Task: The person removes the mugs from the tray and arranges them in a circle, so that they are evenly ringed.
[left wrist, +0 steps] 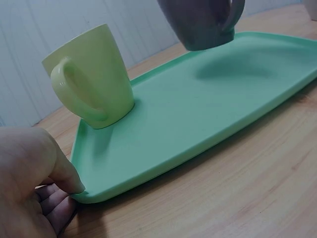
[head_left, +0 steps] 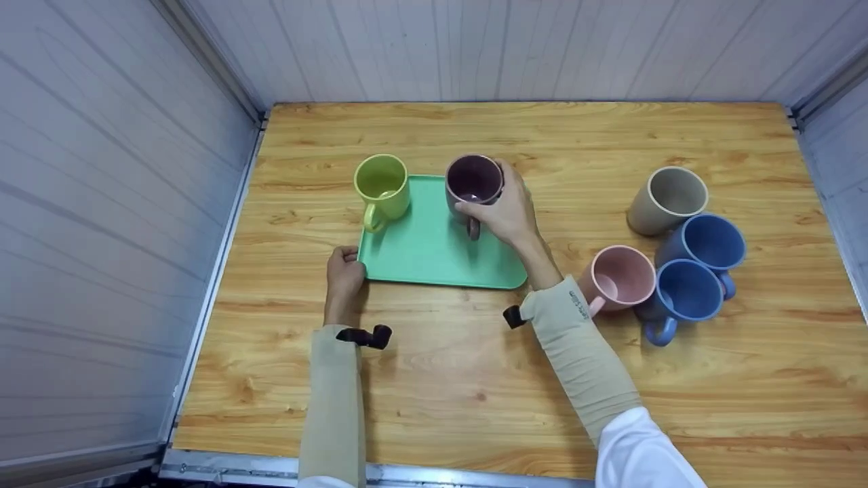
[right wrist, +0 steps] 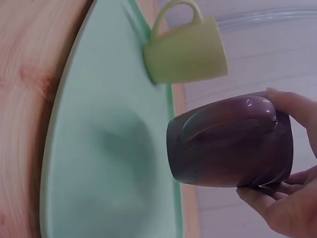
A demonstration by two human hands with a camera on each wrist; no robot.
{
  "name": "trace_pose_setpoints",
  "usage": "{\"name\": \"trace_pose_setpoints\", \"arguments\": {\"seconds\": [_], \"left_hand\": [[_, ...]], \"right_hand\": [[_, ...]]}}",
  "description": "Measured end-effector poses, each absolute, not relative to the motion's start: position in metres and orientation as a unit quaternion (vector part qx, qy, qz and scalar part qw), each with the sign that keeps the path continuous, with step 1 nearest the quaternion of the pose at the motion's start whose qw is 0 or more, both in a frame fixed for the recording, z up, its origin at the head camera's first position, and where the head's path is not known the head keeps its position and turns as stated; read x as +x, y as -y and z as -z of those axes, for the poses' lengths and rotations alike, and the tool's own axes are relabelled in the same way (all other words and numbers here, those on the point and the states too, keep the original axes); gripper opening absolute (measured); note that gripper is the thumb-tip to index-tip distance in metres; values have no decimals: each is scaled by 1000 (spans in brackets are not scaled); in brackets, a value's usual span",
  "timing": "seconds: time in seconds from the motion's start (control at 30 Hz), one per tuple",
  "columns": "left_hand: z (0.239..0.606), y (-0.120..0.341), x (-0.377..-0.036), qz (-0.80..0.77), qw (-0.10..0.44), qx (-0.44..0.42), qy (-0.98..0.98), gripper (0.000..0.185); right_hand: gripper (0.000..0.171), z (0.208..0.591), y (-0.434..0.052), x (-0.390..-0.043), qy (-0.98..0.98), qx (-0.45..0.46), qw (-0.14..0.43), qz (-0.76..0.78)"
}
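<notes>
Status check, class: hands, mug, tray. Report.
Right hand grips purple mug, held clear above green tray. Left hand holds tray corner. Yellow mug stands on tray, apart from the landing spot.

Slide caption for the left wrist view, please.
Left hand steadies green tray corner; purple mug hangs above it.

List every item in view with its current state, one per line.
Purple mug: held above the tray, upright, empty.
Yellow mug: standing on the tray's far left corner, empty.
Tray: flat on the table.
Right hand: grips the purple mug.
Left hand: holds the tray's near left corner.
Pink mug: on the table, empty.
Beige mug: on the table.
Two blue mugs: on the table.
</notes>
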State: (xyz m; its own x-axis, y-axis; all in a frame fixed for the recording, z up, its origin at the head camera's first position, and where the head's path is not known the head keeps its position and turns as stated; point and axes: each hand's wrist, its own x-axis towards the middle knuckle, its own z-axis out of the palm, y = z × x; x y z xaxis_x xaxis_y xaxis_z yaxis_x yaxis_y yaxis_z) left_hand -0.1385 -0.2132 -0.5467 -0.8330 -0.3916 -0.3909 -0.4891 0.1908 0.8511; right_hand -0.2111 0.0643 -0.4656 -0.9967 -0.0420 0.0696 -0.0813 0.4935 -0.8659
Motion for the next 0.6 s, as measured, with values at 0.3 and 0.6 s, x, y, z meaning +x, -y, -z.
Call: {"name": "trace_pose_setpoints", "arguments": {"seconds": [0.3,0.6], "left_hand": [[548,212,-140,-572,39,-299,-763,45],[547,212,-140,-582,36,-295,-757,45]], "right_hand": [[89,460,-82,-198,870,31,37,-491],[95,458,-102,-186,876,14,51,-480]]}}
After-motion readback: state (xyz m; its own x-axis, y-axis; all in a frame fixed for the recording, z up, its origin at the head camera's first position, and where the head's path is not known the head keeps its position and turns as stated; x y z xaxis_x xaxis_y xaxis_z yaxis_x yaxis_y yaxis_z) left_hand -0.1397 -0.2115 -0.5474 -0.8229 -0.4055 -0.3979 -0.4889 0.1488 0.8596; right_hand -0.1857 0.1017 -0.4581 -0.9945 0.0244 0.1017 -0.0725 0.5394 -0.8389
